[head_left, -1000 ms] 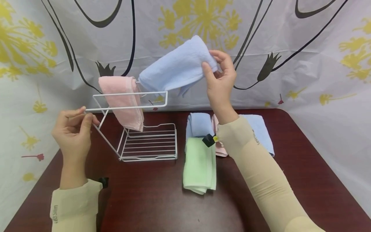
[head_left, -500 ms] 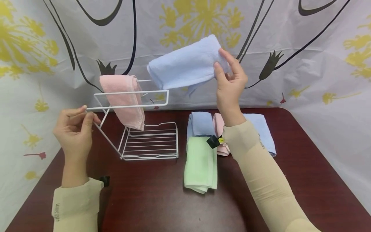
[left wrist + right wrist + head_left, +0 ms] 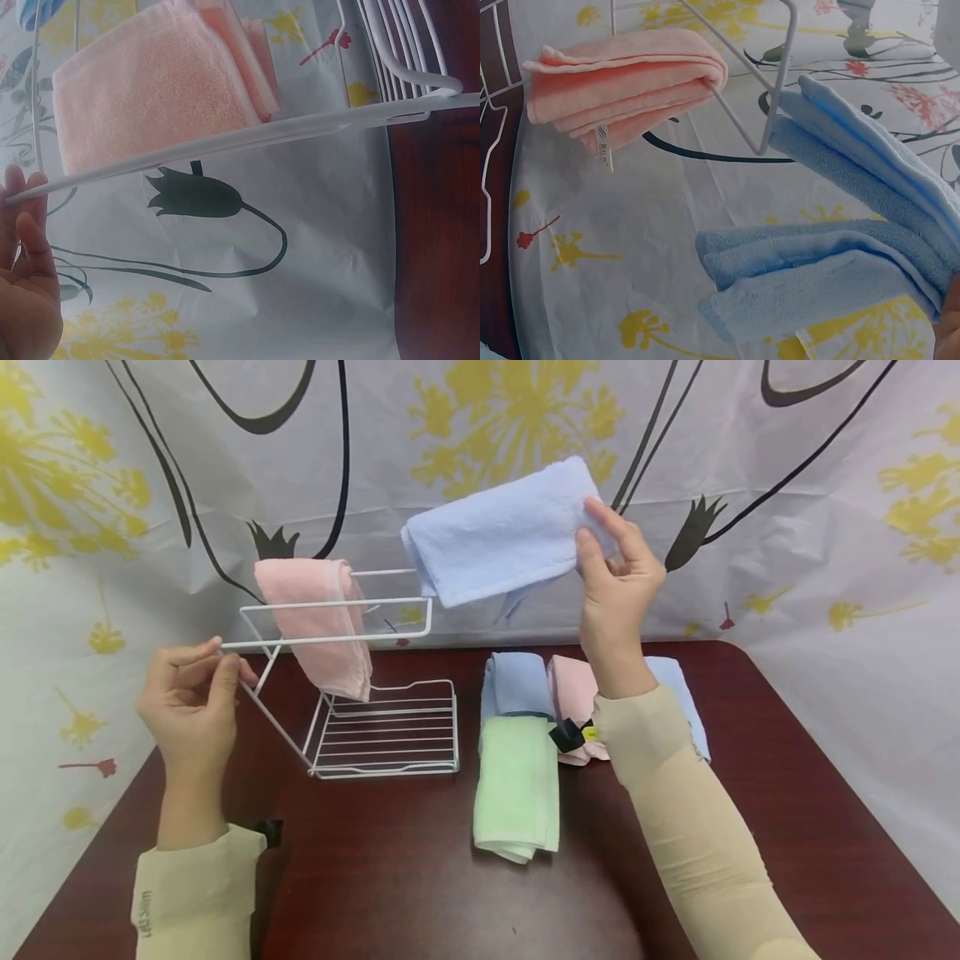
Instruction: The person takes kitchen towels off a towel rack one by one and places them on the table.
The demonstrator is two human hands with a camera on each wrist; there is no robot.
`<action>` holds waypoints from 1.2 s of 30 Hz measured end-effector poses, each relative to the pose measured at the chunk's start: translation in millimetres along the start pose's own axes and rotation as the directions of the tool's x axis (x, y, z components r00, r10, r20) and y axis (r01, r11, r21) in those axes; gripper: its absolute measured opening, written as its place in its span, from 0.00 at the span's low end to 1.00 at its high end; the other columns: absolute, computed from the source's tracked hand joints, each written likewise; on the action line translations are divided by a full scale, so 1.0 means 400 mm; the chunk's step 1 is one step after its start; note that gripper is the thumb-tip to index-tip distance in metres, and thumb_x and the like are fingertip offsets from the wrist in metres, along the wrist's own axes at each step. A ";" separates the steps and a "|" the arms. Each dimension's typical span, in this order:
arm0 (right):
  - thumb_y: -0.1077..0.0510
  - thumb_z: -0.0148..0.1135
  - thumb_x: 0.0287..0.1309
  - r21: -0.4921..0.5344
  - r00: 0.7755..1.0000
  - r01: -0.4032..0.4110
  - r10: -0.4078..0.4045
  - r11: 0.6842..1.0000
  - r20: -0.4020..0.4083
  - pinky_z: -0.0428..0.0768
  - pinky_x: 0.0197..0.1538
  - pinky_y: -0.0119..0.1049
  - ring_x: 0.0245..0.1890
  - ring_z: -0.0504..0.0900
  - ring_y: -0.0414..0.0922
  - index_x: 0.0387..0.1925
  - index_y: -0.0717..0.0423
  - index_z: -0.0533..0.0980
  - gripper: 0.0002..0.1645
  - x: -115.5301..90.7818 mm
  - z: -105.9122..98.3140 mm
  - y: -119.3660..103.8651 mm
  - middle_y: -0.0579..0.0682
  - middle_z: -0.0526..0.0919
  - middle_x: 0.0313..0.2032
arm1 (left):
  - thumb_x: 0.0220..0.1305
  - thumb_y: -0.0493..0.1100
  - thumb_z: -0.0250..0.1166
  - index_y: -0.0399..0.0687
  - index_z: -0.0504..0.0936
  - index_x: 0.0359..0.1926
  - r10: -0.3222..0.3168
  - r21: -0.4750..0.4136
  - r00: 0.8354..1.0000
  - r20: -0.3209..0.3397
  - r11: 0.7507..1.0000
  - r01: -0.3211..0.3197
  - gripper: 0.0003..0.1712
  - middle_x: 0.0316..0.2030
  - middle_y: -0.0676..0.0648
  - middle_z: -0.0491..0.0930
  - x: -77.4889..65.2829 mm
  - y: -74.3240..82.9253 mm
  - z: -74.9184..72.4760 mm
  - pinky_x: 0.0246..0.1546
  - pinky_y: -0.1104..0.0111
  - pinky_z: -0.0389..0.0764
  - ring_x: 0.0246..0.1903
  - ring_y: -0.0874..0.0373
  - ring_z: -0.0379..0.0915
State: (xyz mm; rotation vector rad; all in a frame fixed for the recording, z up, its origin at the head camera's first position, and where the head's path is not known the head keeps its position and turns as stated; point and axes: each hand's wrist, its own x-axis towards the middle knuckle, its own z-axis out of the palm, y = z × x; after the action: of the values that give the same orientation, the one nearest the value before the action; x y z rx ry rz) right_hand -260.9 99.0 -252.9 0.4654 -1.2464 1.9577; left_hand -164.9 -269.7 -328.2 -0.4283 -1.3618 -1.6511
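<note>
A white wire rack (image 3: pixel 397 636) stands on the table, and my left hand (image 3: pixel 195 693) pinches its upper left corner between thumb and fingers. A folded pink towel (image 3: pixel 307 581) drapes over the rack's rear top bar. My right hand (image 3: pixel 618 585) grips the right end of a folded light-blue towel (image 3: pixel 502 535), raised near the rack's right end. Its folded halves spread apart in the right wrist view, where the blue towel (image 3: pixel 855 169) lies close to the bar's bent end; whether they touch, I cannot tell.
On the dark red table (image 3: pixel 375 877) lie a green towel (image 3: pixel 517 785), a darker blue towel (image 3: pixel 523 683), a pink towel (image 3: pixel 573 685) and a light-blue one (image 3: pixel 678 689) partly behind my right arm. A patterned sheet (image 3: pixel 480 410) hangs behind the table.
My right hand has moved rightward with the light-blue towel, baring more of the rear top bar. The left hand keeps its grip on the rack.
</note>
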 end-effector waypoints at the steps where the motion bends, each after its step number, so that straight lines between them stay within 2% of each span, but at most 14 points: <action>1: 0.72 0.66 0.57 0.008 1.000 -0.009 0.009 1.000 -0.001 0.75 0.27 0.24 0.21 0.73 0.37 0.45 0.63 0.85 0.14 -0.001 -0.004 -0.002 0.50 0.85 0.42 | 0.58 0.20 0.62 0.21 0.78 0.42 -0.001 0.000 1.000 -0.002 1.000 0.001 0.10 0.24 0.45 0.86 0.000 0.000 -0.001 0.19 0.78 0.71 0.21 0.58 0.80; 5: 0.73 0.65 0.56 0.039 0.999 -0.034 0.035 0.999 -0.015 0.77 0.28 0.25 0.15 0.72 0.36 0.44 0.61 0.86 0.15 -0.002 -0.019 -0.011 0.51 0.86 0.45 | 0.58 0.20 0.62 0.21 0.78 0.43 0.000 0.001 1.000 -0.003 1.000 0.000 0.10 0.24 0.45 0.86 -0.001 0.001 -0.003 0.20 0.78 0.72 0.22 0.58 0.80; 7: 0.74 0.65 0.55 0.035 1.000 -0.026 0.026 0.999 -0.010 0.78 0.30 0.25 0.22 0.78 0.37 0.43 0.61 0.86 0.15 -0.004 -0.027 -0.014 0.51 0.86 0.43 | 0.58 0.20 0.62 0.21 0.78 0.43 0.003 0.004 1.000 -0.001 1.000 -0.003 0.10 0.24 0.45 0.86 -0.001 0.001 -0.005 0.19 0.79 0.72 0.22 0.59 0.80; 11: 0.74 0.66 0.54 -0.005 1.000 -0.012 0.012 1.000 0.021 0.80 0.34 0.28 0.34 0.81 0.42 0.41 0.62 0.86 0.14 -0.010 -0.045 -0.018 0.51 0.85 0.37 | 0.58 0.21 0.62 0.22 0.78 0.43 0.002 0.003 1.000 -0.002 1.000 -0.002 0.10 0.24 0.45 0.86 -0.001 0.002 -0.006 0.19 0.79 0.71 0.22 0.58 0.80; 17: 0.74 0.66 0.54 -0.062 0.995 0.003 0.003 0.998 0.103 0.79 0.32 0.26 0.32 0.80 0.41 0.42 0.63 0.86 0.13 -0.032 -0.076 -0.019 0.47 0.85 0.35 | 0.58 0.21 0.61 0.22 0.77 0.43 0.005 0.013 1.000 -0.010 1.000 -0.005 0.11 0.24 0.45 0.86 0.000 0.002 -0.011 0.20 0.78 0.72 0.21 0.58 0.79; 24: 0.76 0.63 0.54 -0.005 0.976 -0.024 0.024 1.000 0.215 0.81 0.36 0.28 0.37 0.81 0.43 0.43 0.66 0.85 0.14 -0.064 -0.119 -0.024 0.51 0.84 0.38 | 0.58 0.20 0.61 0.22 0.77 0.43 0.010 0.016 1.000 -0.016 1.000 -0.010 0.10 0.25 0.45 0.86 -0.003 0.000 -0.011 0.20 0.78 0.73 0.21 0.58 0.80; 28: 0.77 0.62 0.54 -0.041 0.963 -0.018 0.029 0.999 0.267 0.78 0.32 0.26 0.37 0.79 0.43 0.43 0.69 0.84 0.14 -0.075 -0.151 -0.030 0.51 0.84 0.38 | 0.58 0.21 0.61 0.22 0.78 0.43 0.009 0.014 1.000 -0.016 1.000 -0.008 0.10 0.25 0.45 0.86 -0.003 0.000 -0.011 0.20 0.78 0.73 0.22 0.58 0.80; 34: 0.79 0.60 0.54 -0.074 0.944 -0.024 0.047 0.997 0.328 0.74 0.24 0.25 0.27 0.74 0.40 0.44 0.72 0.82 0.15 -0.081 -0.200 -0.049 0.51 0.83 0.39 | 0.58 0.21 0.62 0.23 0.78 0.43 0.006 0.015 1.000 -0.020 1.000 -0.006 0.10 0.25 0.45 0.86 -0.001 0.000 -0.011 0.20 0.78 0.73 0.21 0.58 0.80; 36: 0.79 0.60 0.53 -0.075 0.937 -0.029 0.053 0.997 0.345 0.73 0.25 0.25 0.28 0.74 0.41 0.44 0.73 0.82 0.15 -0.081 -0.213 -0.057 0.51 0.83 0.39 | 0.58 0.21 0.62 0.23 0.78 0.43 0.009 0.010 1.000 -0.020 1.000 -0.008 0.11 0.25 0.45 0.86 0.000 -0.001 -0.011 0.20 0.78 0.72 0.21 0.58 0.80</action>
State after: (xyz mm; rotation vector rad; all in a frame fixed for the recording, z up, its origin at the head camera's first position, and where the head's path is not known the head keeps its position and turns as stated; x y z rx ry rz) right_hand -215.1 166.8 -299.2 0.7810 -1.5477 1.9139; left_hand -164.0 -273.8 -329.9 -0.4106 -1.3513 -1.6369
